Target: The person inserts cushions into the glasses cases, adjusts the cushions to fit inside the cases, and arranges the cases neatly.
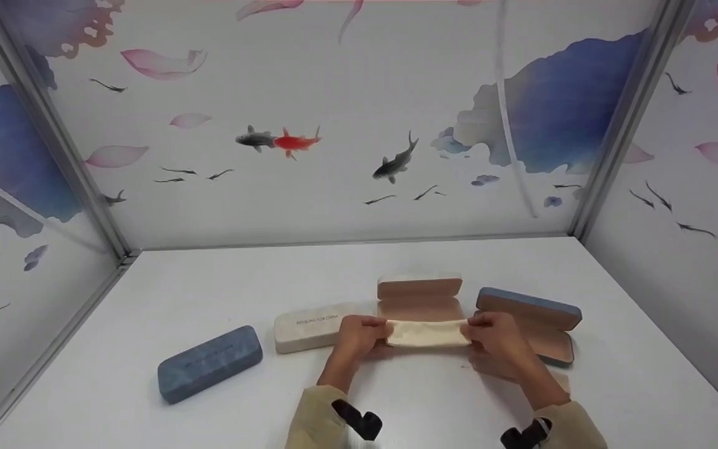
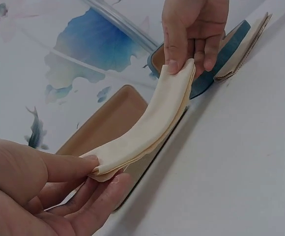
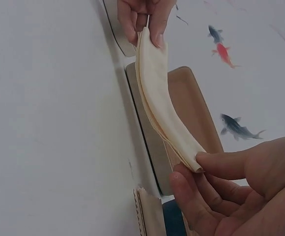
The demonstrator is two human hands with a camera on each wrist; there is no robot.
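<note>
Between my two hands stretches a cream cloth (image 1: 427,333), folded into a narrow layered strip that sags a little in the middle. My left hand (image 1: 359,335) pinches its left end between thumb and fingers. The right end is pinched the same way by my right hand (image 1: 497,337). Just behind the cloth stands an opened white glasses case (image 1: 419,288) with a tan lining, its lid raised; the strip hides its front part in the head view. In the left wrist view the cloth (image 2: 142,125) hangs over the front of this case.
Left of the opened case lies a closed white glasses case (image 1: 309,328), then a closed blue case (image 1: 209,363). To the right an opened blue case (image 1: 530,308) shows its tan lining. A folded tan cloth (image 2: 243,49) with a zigzag edge lies before it.
</note>
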